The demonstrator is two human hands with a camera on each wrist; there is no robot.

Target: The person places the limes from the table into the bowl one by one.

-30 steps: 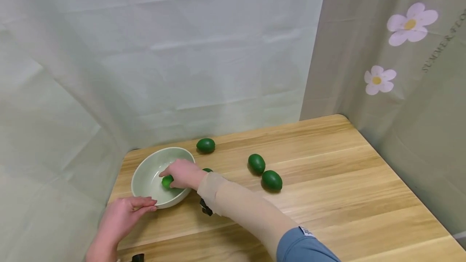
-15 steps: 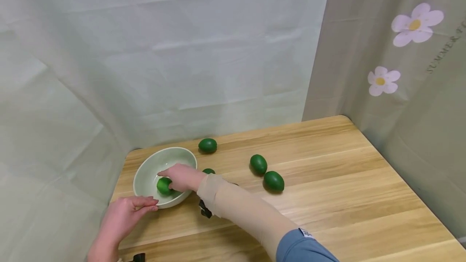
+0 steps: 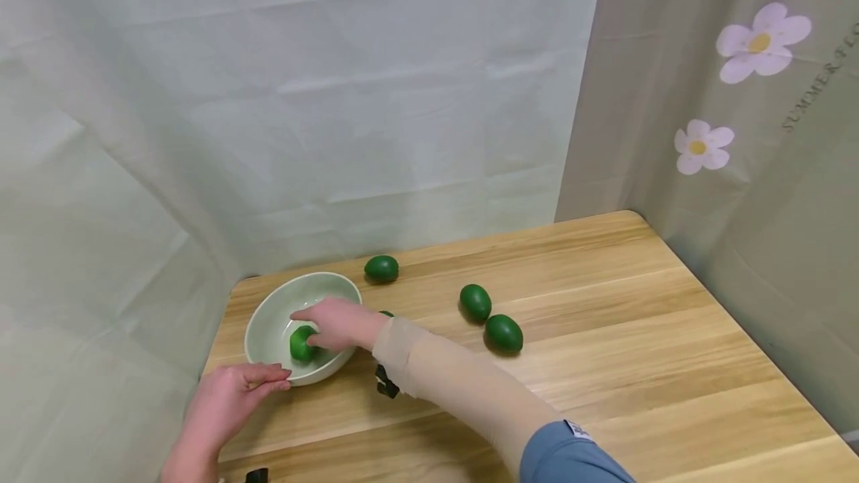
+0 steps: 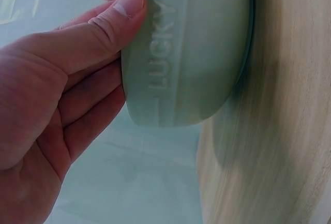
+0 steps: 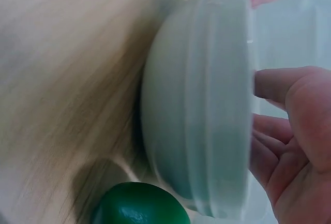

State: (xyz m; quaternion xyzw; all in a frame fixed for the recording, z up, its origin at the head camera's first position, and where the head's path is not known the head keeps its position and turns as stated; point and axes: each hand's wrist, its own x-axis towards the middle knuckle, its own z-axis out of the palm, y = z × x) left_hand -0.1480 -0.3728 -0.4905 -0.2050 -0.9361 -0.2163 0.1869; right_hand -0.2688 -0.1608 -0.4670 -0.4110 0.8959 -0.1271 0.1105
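A pale green bowl stands at the left of the wooden table. My left hand pinches its near rim, the thumb lying on the outer wall in the left wrist view. Reaching over the right side of the bowl, my right hand has fingers and thumb about a small bright green fruit low inside it. In the right wrist view, the bowl wall hides that fruit and the fingertips. A dark green, egg-shaped fruit, much like an avocado, lies just outside the bowl.
Two more dark green fruits, one and its neighbour, lie close together mid-table. Another dark green fruit sits near the back edge. A pale curtain hangs behind the table.
Inside the bowl, the bright green fruit has shifted slightly left and nearer the front with my right hand, and looks turned. My left hand stays on the rim.
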